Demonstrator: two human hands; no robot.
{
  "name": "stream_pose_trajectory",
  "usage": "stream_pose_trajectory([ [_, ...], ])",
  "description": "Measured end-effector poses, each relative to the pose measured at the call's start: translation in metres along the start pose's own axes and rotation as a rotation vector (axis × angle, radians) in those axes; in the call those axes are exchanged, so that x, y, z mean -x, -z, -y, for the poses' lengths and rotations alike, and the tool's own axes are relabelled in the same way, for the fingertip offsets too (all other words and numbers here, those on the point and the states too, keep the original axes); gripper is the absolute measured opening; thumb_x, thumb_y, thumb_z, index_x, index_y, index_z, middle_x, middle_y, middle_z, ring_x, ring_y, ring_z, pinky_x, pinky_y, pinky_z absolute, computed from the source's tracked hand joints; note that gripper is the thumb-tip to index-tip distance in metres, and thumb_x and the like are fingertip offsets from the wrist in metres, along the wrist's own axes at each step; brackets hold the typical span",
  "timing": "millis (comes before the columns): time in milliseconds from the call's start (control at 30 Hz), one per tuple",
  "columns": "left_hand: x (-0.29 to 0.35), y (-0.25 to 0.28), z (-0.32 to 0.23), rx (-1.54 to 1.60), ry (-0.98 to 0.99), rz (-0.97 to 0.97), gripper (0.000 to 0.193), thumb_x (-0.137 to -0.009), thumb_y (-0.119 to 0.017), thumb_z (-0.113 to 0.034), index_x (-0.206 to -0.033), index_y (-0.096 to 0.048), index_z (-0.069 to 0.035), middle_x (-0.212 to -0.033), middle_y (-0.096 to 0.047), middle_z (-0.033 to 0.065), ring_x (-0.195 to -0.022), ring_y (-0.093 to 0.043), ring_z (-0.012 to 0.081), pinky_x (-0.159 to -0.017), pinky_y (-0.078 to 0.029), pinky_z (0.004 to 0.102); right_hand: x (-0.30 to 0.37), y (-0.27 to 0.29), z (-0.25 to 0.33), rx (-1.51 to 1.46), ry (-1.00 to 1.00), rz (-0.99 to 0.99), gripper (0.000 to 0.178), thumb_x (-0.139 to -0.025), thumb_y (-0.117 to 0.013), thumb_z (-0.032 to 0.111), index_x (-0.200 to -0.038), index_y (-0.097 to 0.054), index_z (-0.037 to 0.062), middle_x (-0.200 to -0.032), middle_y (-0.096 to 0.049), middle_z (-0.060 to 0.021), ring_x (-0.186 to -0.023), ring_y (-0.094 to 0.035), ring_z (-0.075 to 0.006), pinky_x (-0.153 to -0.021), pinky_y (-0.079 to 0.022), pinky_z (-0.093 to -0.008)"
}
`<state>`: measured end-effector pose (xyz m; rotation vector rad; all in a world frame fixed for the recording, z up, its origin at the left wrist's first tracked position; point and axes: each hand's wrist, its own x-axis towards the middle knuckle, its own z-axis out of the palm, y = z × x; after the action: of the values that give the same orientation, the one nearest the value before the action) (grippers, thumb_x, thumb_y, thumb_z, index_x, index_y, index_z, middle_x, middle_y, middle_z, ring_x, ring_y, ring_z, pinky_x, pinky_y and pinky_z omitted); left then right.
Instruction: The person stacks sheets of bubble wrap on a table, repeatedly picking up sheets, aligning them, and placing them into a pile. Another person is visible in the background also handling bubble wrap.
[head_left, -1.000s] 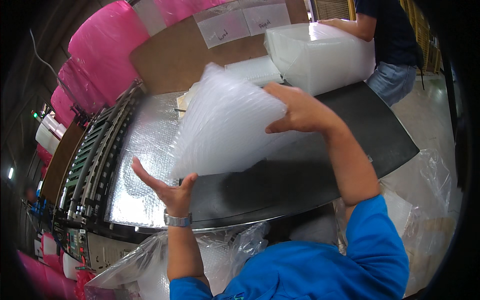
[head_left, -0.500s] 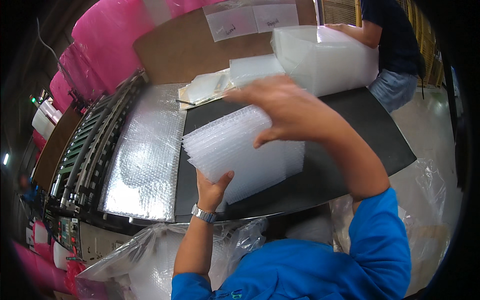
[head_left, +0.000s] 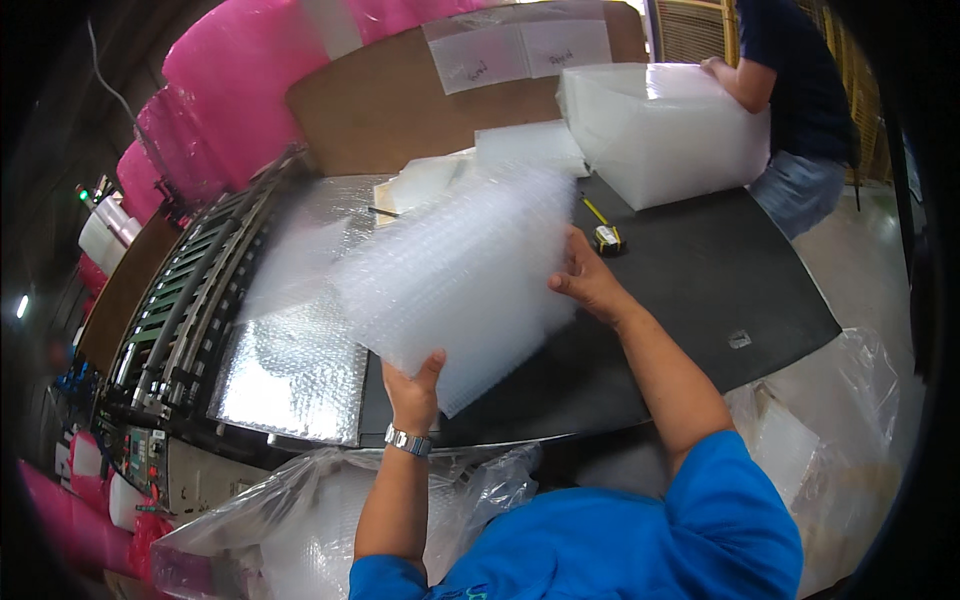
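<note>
A thick stack of clear bubble wrap sheets [head_left: 470, 280] is held tilted over the black tabletop, its upper part smeared by motion. My left hand [head_left: 412, 392], with a metal watch on the wrist, grips the lower left edge, thumb on top and fingers hidden beneath. At the right edge, my right hand [head_left: 590, 280] is closed around the stack, thumb on the near face. Just beyond my right hand, a yellow and black tape measure [head_left: 607, 239] lies on the table with some blade out. Left of the stack, a blurred clear sheet [head_left: 300, 262] hangs over the silvery bubble-textured surface [head_left: 290, 375].
A roller machine [head_left: 190, 290] runs along the left. Papers and a pen lie behind the stack, before a brown board [head_left: 370, 120]. A co-worker [head_left: 800, 110] holds a big wrapped white bundle [head_left: 675, 135] at the back right. Plastic bags [head_left: 330, 520] hang at the front edge.
My right hand has come down from above the stack to its right edge. The stack has been lifted and shifted, the tape measure now shows, and a blurred sheet has appeared beside the rollers.
</note>
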<state>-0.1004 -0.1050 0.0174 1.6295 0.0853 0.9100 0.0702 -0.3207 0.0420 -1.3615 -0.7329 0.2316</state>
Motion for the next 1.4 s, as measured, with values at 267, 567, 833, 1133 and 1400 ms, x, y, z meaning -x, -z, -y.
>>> stream_pose_trajectory([
  [267,-0.027,0.052,-0.036,-0.645,-0.358,-0.543,0.061,-0.075,-0.068,-0.021,-0.116,-0.033,0.007,-0.106,-0.046,0.0209,-0.096,-0.049,0.0286,-0.081,-0.042,0.0385,0.006,-0.005,-0.056,0.684,0.015,0.202,0.07,-0.072,-0.066,0.04,-0.128,-0.038,0.0113,-0.125,-0.04,-0.0169,-0.121,-0.036,-0.0299,-0.103,-0.023,-0.0451],
  [567,-0.017,0.1,-0.03,-0.971,-0.381,-0.722,0.068,-0.074,-0.07,-0.024,-0.119,-0.032,0.01,-0.111,-0.043,0.0232,-0.101,-0.048,0.0321,-0.084,-0.042,0.0407,0.016,-0.005,-0.065,0.942,-0.006,0.368,0.051,-0.073,-0.062,0.038,-0.116,-0.051,0.0121,-0.125,-0.041,-0.0133,-0.121,-0.036,-0.0276,-0.105,-0.014,-0.0486],
  [833,-0.012,0.104,-0.034,-0.967,-0.401,-0.749,0.068,-0.073,-0.07,-0.022,-0.118,-0.032,0.011,-0.111,-0.043,0.0247,-0.101,-0.047,0.035,-0.085,-0.041,0.0421,0.017,-0.003,-0.069,0.939,0.021,0.358,0.049,-0.073,-0.063,0.037,-0.114,-0.053,0.0119,-0.125,-0.042,-0.014,-0.121,-0.036,-0.0276,-0.104,-0.015,-0.0494],
  [1133,-0.008,0.101,-0.046,-0.985,-0.411,-0.759,0.067,-0.072,-0.07,-0.019,-0.118,-0.032,0.01,-0.111,-0.043,0.025,-0.102,-0.045,0.0353,-0.088,-0.037,0.0434,0.019,-0.005,-0.066,0.941,0.0,0.35,0.047,-0.074,-0.062,0.036,-0.114,-0.053,0.0122,-0.127,-0.041,-0.0147,-0.121,-0.035,-0.0284,-0.104,-0.015,-0.0484],
  [1400,-0.006,0.091,-0.057,-0.784,-0.357,-0.748,0.063,-0.075,-0.067,-0.015,-0.12,-0.031,0.009,-0.114,-0.042,0.0232,-0.106,-0.044,0.0312,-0.091,-0.035,0.0409,0.019,-0.005,-0.065,0.947,-0.005,0.356,0.047,-0.074,-0.062,0.036,-0.113,-0.053,0.012,-0.126,-0.041,-0.0144,-0.122,-0.035,-0.0271,-0.105,-0.014,-0.0484],
])
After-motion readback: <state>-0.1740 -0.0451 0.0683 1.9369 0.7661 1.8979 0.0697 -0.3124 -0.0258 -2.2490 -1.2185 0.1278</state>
